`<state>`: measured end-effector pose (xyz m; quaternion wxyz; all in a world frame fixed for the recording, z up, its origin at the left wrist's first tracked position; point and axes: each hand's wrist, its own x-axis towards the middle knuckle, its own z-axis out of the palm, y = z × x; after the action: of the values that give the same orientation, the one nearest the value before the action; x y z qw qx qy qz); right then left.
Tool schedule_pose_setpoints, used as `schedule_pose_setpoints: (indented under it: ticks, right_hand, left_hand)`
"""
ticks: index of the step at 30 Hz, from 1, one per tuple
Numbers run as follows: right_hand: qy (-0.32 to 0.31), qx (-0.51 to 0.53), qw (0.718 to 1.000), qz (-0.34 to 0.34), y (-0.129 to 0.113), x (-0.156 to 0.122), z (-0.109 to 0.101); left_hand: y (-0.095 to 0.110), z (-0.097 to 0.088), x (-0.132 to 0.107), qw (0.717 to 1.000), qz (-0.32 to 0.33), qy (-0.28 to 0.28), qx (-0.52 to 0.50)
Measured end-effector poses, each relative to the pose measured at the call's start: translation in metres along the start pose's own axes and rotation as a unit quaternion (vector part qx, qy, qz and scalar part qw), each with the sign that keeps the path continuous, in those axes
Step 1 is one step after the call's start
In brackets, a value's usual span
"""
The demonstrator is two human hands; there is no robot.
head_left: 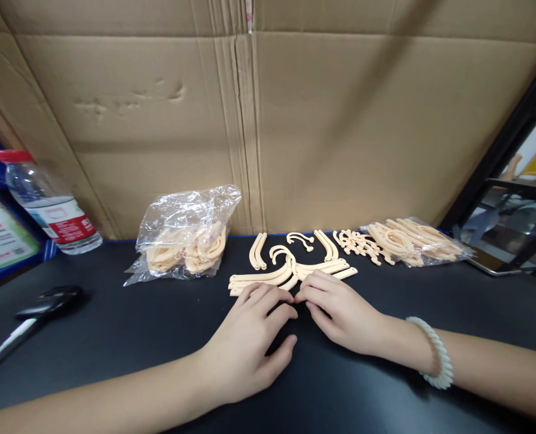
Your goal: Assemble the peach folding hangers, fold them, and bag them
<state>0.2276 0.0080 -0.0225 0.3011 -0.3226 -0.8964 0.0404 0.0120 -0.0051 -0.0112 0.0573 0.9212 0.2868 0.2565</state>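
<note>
Head view: left hand (249, 337) & right hand (340, 310) are lying palm-down on the black table (136, 337), close together, gripping nothing. Fingertips are pressing the near edge of the cream hanger pieces (290, 272), prob. pinning them flat & lined up. Pieces are sitting dead centre, hooks (300, 239) just behind. Left bag (184, 238) & right bag (412, 241) are flanking them, prob. as stock w/in reach.

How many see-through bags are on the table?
2. The left plastic bag sits puffed up on the left, nearer the water bottle. The right plastic bag lies flatter by the cardboard wall. None seem hidden.
</note>
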Motion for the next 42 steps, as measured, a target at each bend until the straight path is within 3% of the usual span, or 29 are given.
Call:
schedule_pose_setpoints:
  ticks: [42]
  right_hand:
    - [-0.014,0.014,1.0,-0.009,0.0008,0.0002,0.002]
  left_hand:
    - [0.0003,-0.0013,0.0017,0.999,-0.01,-0.052,-0.005]
